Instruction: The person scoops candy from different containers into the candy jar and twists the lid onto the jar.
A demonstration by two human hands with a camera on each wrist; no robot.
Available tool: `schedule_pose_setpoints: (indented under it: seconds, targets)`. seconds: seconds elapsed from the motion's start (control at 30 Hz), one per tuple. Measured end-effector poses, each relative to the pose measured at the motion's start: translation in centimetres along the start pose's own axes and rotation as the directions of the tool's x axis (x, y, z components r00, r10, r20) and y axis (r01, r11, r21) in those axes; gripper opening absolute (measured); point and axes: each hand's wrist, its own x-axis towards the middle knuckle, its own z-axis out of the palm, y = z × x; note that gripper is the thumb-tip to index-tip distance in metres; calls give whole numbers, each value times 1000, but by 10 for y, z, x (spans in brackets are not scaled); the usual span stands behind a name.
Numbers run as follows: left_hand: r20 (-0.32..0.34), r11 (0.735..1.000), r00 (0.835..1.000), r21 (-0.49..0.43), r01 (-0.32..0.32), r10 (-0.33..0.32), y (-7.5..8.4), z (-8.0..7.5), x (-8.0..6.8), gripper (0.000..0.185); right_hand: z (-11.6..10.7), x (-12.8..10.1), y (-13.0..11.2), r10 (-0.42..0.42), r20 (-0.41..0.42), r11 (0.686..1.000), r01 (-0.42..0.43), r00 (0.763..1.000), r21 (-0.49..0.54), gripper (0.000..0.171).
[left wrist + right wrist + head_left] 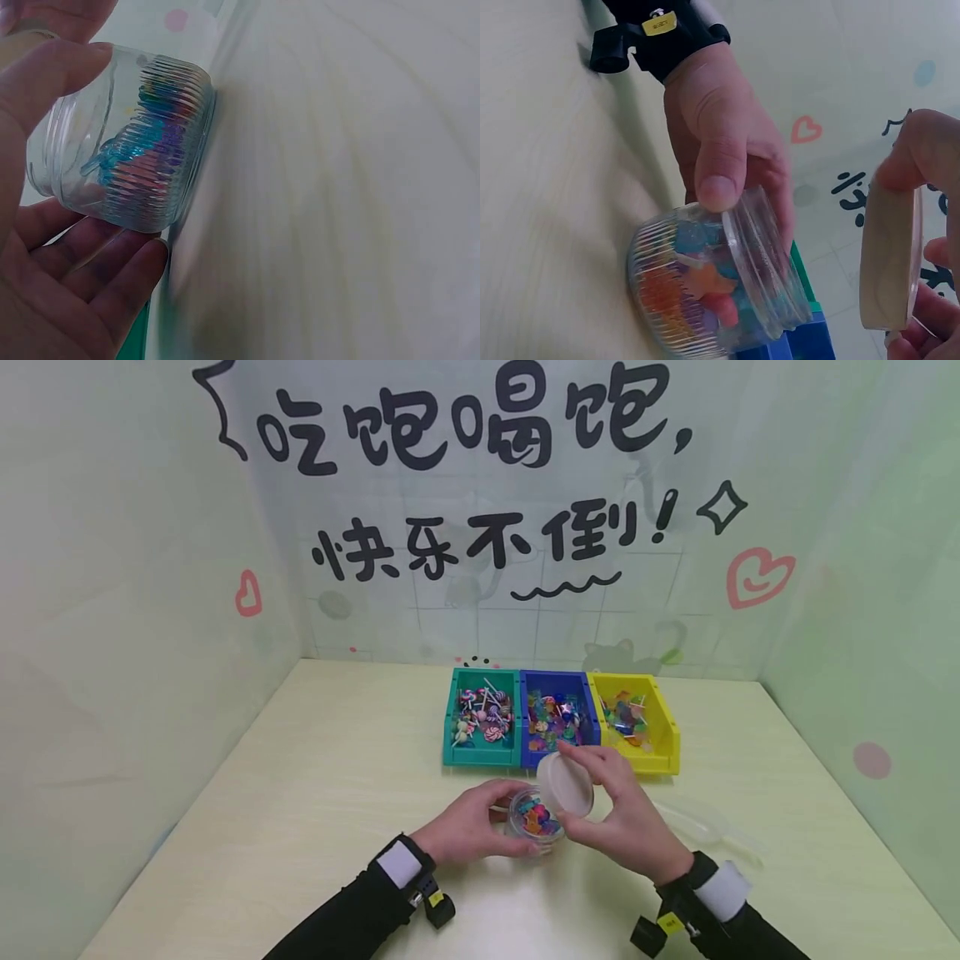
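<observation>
My left hand point(476, 827) grips a small clear jar point(79, 154) with a ribbed lower wall, thumb on one side and fingers on the other. Colourful translucent pieces lie inside, among them an orange star point(705, 279). The jar's mouth is uncovered, its base close to the table in the left wrist view. In my right hand point(630, 818) is a round whitish lid point(566, 783), pinched at its edge between thumb and fingers. It is tilted and overlaps the jar's rim in the head view; the right wrist view shows a gap between the lid and the jar.
Three joined bins stand beyond my hands: a teal one point(448, 753) with lollipop-like pieces, a blue one point(592, 710) and a yellow one point(663, 758) with mixed colourful pieces. A faint transparent object point(705, 825) lies right of my right hand. Lettered panels enclose the pale wooden table point(300, 777).
</observation>
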Motion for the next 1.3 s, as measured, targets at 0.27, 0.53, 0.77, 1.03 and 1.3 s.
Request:
schedule_pose_setpoints:
  seconds: [0.27,0.53,0.77,1.03,1.3]
  targets:
    - [12,999,1000,-32,-24,24,-2,1,1,71,16,0,8,-90,153,995,96,984,-29,61]
    - [13,999,999,-19,-30,30,-2,1,1,71,21,0,13,-72,199,993,89,977,-73,57]
    - [12,999,999,-23,-37,37,-3,0,1,71,20,3,14,-76,226,991,99,971,-91,57]
    - [11,998,998,-6,-62,62,-4,1,1,71,14,8,11,-72,307,984,118,949,-133,56]
    - [7,999,999,-9,-51,51,-4,1,1,70,12,10,13,-47,326,985,98,944,-143,54]
